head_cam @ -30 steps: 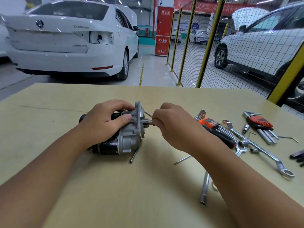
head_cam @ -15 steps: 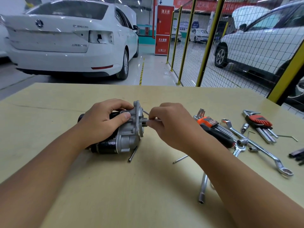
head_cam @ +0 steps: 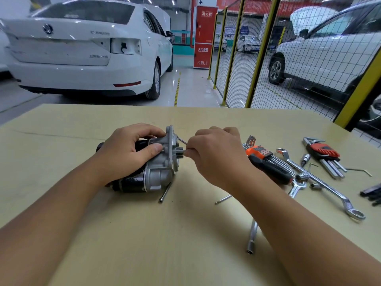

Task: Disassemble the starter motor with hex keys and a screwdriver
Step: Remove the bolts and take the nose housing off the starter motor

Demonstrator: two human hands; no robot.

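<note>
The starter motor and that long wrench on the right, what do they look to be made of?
The starter motor: its flanged front housing looks like cast aluminium, dull matte grey with soft rounded edges; the rear body is glossy black, probably painted steel. The long wrench: seemingly chrome-plated steel, mirror-bright with sharp highlights. The table under them looks like pale, matte fibreboard or plywood.

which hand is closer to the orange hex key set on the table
Right. The right hand is just left of the orange hex key set; the left hand grips the starter motor beyond it.
</note>
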